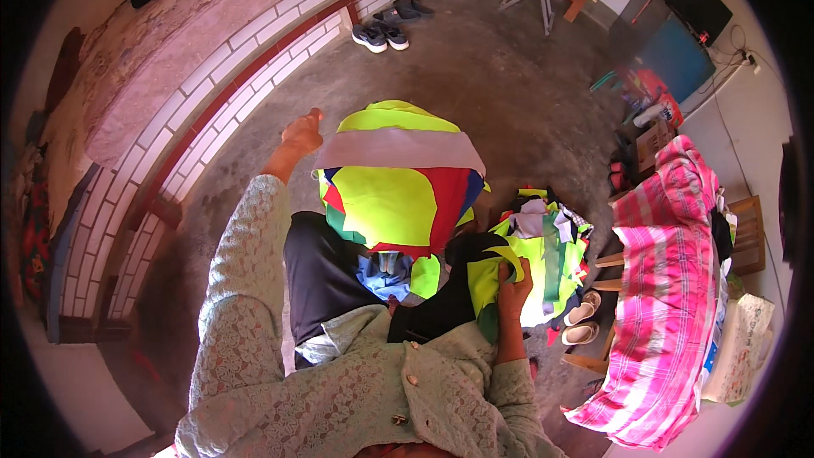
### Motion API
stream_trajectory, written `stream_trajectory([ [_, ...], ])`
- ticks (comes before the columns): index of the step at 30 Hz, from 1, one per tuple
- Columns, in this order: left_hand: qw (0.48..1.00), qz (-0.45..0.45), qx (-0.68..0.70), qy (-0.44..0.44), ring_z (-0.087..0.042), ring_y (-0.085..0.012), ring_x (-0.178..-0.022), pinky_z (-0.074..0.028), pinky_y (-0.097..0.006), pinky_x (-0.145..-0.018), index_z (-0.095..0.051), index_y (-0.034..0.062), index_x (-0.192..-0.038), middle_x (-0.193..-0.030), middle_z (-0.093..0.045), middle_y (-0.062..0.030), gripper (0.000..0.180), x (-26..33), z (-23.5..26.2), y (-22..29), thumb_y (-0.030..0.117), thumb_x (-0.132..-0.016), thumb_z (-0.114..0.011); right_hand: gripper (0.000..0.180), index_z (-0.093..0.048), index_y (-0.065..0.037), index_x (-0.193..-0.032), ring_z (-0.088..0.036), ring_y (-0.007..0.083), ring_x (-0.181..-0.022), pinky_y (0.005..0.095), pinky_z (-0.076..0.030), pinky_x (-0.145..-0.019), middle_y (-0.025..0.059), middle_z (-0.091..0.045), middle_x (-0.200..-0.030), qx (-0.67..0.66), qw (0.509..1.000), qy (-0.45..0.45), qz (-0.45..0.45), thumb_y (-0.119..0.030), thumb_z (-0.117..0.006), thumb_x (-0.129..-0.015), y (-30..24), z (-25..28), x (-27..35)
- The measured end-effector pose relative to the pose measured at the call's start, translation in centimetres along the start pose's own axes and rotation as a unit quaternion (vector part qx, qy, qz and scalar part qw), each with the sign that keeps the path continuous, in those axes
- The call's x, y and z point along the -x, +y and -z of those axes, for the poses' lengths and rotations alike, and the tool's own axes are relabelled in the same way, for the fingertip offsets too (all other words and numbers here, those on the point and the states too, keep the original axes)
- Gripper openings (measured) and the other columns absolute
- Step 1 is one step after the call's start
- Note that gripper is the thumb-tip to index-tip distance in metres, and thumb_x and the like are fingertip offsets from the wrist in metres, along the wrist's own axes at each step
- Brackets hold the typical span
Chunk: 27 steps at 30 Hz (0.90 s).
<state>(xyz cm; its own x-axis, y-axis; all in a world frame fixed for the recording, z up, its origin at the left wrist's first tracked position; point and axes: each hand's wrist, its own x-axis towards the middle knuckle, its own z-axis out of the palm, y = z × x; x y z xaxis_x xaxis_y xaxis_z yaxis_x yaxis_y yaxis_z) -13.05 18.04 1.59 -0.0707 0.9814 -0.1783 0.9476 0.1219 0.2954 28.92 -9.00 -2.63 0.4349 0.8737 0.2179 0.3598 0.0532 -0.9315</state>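
A hand could pass over the floor [475,76] beyond the fingers of the left hand [301,134]; rightward of them, the multicoloured cloth piece [386,203] blocks the way. Right of the right hand's [511,288] fingers, a scrap pile [529,225] and 2 slippers [581,335] obstruct.

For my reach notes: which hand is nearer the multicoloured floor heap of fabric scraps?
Right. The right hand appears beside the heap's left edge; the left hand is farther left and ahead.

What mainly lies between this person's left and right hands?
In the head view, mainly the rounded multicoloured cloth bundle lies between the left hand and the right hand.
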Motion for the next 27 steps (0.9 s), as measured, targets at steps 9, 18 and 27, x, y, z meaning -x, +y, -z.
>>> stream_trajectory([
  [9, 0.977, -0.127, 0.101, 0.138, -0.05, -0.0344, -0.115, -0.042, -0.043, -0.095, -0.05, 0.0116, -0.119, -0.124, -0.053, -0.0141, 0.042, 2.4, -5.1, 0.4, 0.027, -0.081, -0.061, 0.011, -0.05, -0.001, -0.081, -0.044, 0.0117, -0.068, 0.0246, -0.038, -0.064, 0.0008, -0.045, -0.072, 0.002, 1.0, 0.008, -0.004, -0.003, -0.061, -0.081, -0.4, 0.3, 0.2],
  [18, 0.962, -0.172, 0.133, 0.168, -0.042, -0.0349, -0.123, -0.036, -0.042, -0.1, -0.048, 0.0022, -0.125, -0.132, -0.044, -0.0207, 0.046, 4.0, -9.5, 0.9, 0.028, -0.088, -0.056, 0.007, -0.058, -0.002, -0.091, -0.046, 0.0087, -0.072, 0.0231, -0.038, -0.066, -0.002, -0.05, -0.077, -0.046, 0.998, -0.011, -0.032, -0.008, -0.06, -0.087, 0.8, 0.6, 0.0],
  [27, 0.843, -0.284, 0.453, 0.06, -0.058, -0.0237, -0.099, -0.045, -0.03, -0.086, -0.057, 0.0038, -0.107, -0.107, -0.061, -0.0101, 0.025, 17.5, -9.5, 15.2, 0.011, -0.083, -0.063, 0.011, -0.054, -0.002, -0.082, -0.042, 0.0071, -0.068, 0.0225, -0.036, -0.061, -0.0025, -0.046, -0.07, -0.091, 0.996, -0.002, -0.022, -0.009, -0.058, -0.089, 1.0, 0.7, 0.0],
])
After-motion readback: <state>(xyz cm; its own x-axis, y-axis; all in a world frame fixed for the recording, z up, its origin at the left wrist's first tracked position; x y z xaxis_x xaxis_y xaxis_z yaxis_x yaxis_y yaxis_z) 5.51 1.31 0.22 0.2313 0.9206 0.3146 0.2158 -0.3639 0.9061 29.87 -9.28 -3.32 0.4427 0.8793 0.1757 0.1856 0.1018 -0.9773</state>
